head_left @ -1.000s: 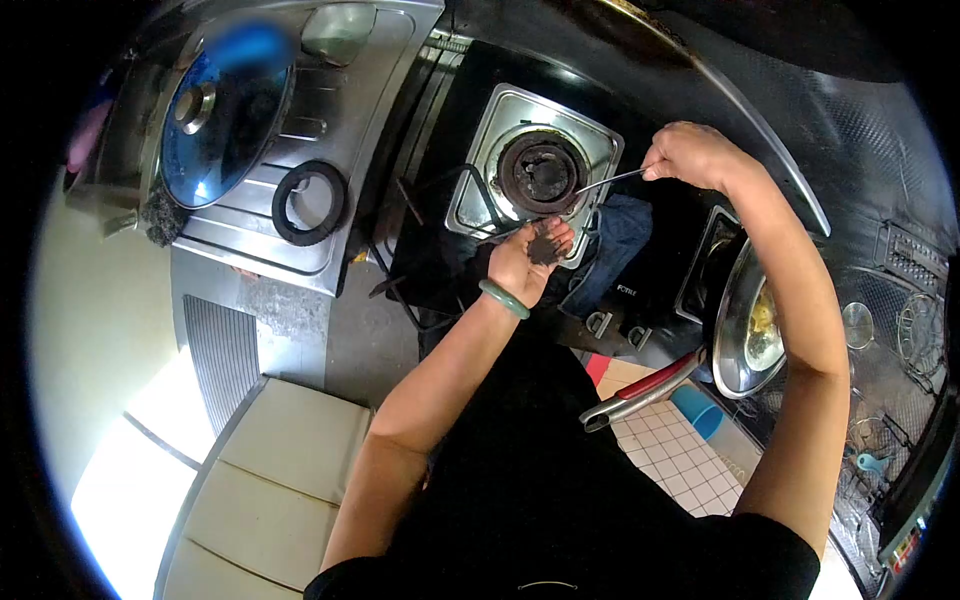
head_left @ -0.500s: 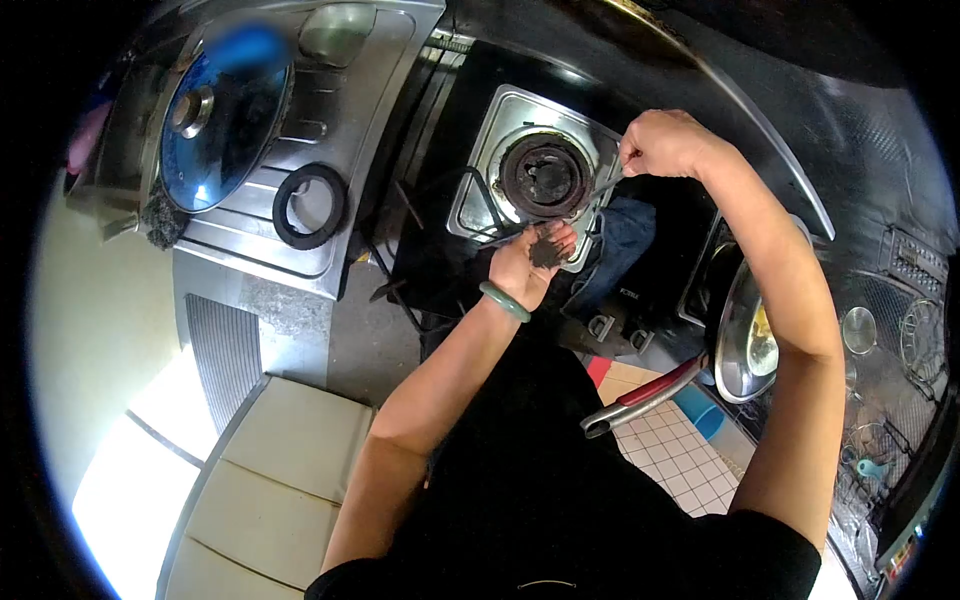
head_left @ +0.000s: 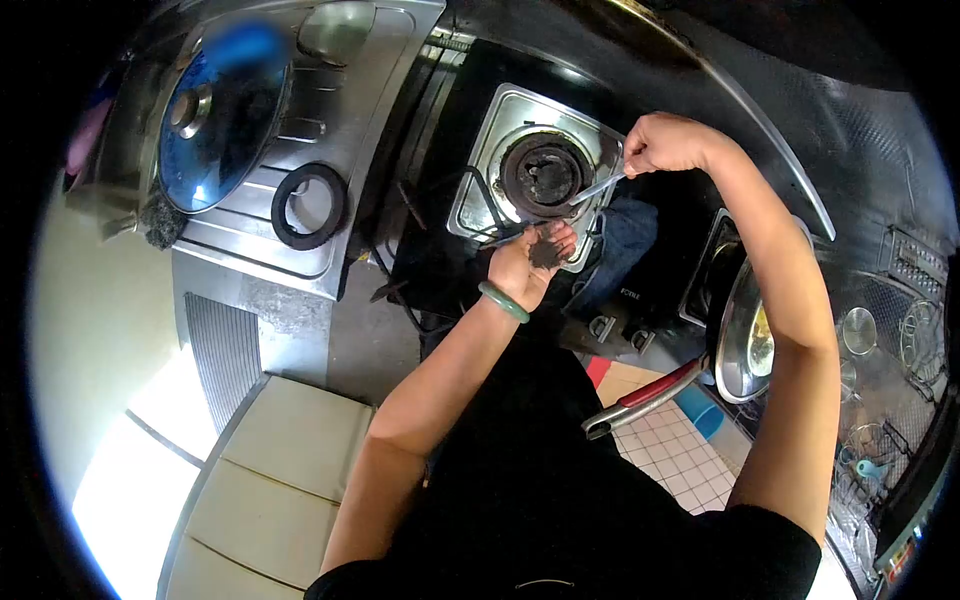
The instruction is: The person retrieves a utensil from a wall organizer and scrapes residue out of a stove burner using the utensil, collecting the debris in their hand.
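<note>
My right hand (head_left: 662, 143) pinches a thin, flat metal tool (head_left: 598, 187), whose far end reaches the rim of a blackened gas burner (head_left: 545, 175). I cannot make out the tool's exact kind. My left hand (head_left: 520, 262) is palm up and cupped just below the burner, holding a dark crumbly clump of residue (head_left: 547, 253). Around the burner lies a square metal drip tray (head_left: 480, 125). A dark blue cloth (head_left: 622, 240) lies beside the tray, right of my left hand.
On the steel sink drainboard (head_left: 225, 240) at left are a black ring (head_left: 280, 225), a blue glass lid (head_left: 215, 150) and a scouring pad (head_left: 160, 222). A pot stand (head_left: 405, 205) leans left of the tray. A lidded pan's red handle (head_left: 655, 388) juts toward my body at right.
The metal tool's angle has shifted, and more of its shiny face shows at the burner's edge. My right hand has moved very slightly. My left hand stays in place.
</note>
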`<action>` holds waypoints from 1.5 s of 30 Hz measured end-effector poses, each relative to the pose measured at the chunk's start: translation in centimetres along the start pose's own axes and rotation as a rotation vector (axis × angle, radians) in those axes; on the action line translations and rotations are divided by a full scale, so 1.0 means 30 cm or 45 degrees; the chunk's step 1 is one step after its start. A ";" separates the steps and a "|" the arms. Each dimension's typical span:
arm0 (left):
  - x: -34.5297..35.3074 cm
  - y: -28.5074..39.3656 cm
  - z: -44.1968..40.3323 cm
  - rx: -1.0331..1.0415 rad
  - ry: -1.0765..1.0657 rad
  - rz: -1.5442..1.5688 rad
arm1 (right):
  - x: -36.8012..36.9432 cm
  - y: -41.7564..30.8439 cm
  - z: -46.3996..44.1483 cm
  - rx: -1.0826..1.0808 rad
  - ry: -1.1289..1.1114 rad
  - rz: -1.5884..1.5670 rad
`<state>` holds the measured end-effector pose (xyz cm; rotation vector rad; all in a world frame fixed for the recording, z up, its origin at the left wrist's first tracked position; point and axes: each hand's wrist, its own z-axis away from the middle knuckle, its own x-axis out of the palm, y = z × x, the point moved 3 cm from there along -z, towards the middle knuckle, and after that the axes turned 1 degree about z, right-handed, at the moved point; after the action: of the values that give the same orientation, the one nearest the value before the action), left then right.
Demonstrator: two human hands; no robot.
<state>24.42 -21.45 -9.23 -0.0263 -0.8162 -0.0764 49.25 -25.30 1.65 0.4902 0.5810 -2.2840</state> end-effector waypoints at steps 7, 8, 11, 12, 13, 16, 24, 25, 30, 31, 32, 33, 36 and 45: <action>0.008 0.003 0.006 -0.012 -0.012 0.062 | 0.012 0.047 -0.072 -0.092 -0.149 -0.153; 0.010 0.003 0.009 -0.009 -0.006 0.051 | 0.014 0.044 -0.085 -0.132 -0.150 -0.114; 0.012 0.004 0.012 -0.006 -0.013 0.030 | 0.007 0.002 -0.105 -0.130 -0.141 0.000; 0.010 0.004 0.011 -0.007 -0.018 0.024 | 0.004 -0.008 -0.109 -0.111 -0.136 0.037; 0.007 0.004 0.009 -0.012 -0.012 0.029 | 0.006 -0.009 -0.110 -0.102 -0.137 0.030; -0.001 -0.002 0.001 -0.025 -0.018 0.053 | 0.024 0.008 -0.120 -0.094 -0.150 -0.007; 0.025 0.010 0.022 -0.030 0.046 0.050 | 0.046 0.042 -0.121 -0.202 -0.206 -0.074; 0.021 0.009 0.018 -0.028 0.035 0.056 | 0.044 0.038 -0.121 -0.185 -0.218 -0.058; 0.008 0.005 0.009 -0.023 -0.003 0.040 | 0.044 0.045 -0.127 -0.186 -0.207 -0.035; 0.011 0.006 0.012 -0.023 0.002 0.035 | 0.043 0.044 -0.127 -0.178 -0.217 -0.029; 0.015 0.006 0.015 -0.022 0.008 0.029 | 0.040 0.042 -0.127 -0.171 -0.228 -0.022; 0.017 0.007 0.018 -0.021 0.014 0.023 | 0.036 0.036 -0.126 -0.164 -0.237 -0.016; 0.014 0.007 0.015 -0.036 -0.006 0.072 | 0.033 0.023 -0.121 -0.129 -0.257 -0.016; 0.004 -0.001 0.007 -0.013 -0.034 0.036 | 0.036 0.046 -0.110 -0.187 -0.226 -0.054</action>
<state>24.36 -21.49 -8.99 -0.0488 -0.8418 -0.0536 50.10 -25.01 -1.98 0.2030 0.6689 -2.2752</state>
